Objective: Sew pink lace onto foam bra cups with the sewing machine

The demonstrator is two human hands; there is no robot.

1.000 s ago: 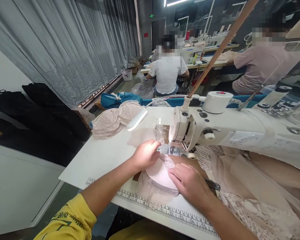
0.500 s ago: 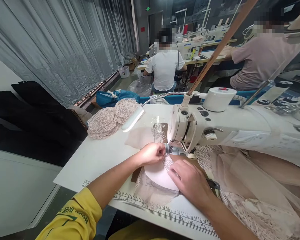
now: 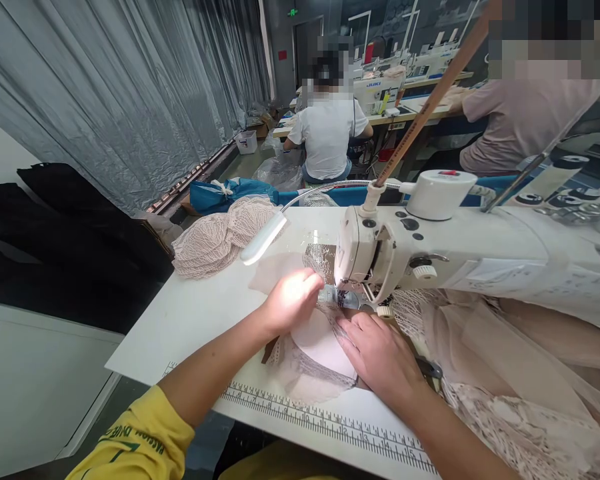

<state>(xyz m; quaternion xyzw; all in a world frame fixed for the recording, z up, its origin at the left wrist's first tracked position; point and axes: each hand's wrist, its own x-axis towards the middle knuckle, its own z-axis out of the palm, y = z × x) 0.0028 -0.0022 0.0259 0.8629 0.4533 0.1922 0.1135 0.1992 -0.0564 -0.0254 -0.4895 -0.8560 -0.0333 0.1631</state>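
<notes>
A pale foam cup with lace (image 3: 317, 343) lies on the sewing table just in front of the needle area of a white sewing machine (image 3: 353, 257). Sheer lace spreads around the cup's near edge. Over the cup's far left side, my left hand (image 3: 294, 301) is closed, its fingers curled together; whatever they pinch is hidden by glare and blur. From the right, my right hand (image 3: 380, 350) holds the cup's lace edge, fingers bent on top and partly hiding it. The presser foot area (image 3: 345, 297) is just beyond both hands.
A lamp (image 3: 264, 239) hangs on a bent neck above the table. Stacked lace cups (image 3: 205, 243) sit at the back left. Sheer fabric and lace (image 3: 510, 360) are heaped on the right. A printed ruler (image 3: 325, 423) runs along the front edge. Two people work at machines beyond.
My left hand has lifted slightly up and left from the lace by the needle, its fingers curling tighter. The right hand stays on the cup, its fingertips slightly farther forward.
</notes>
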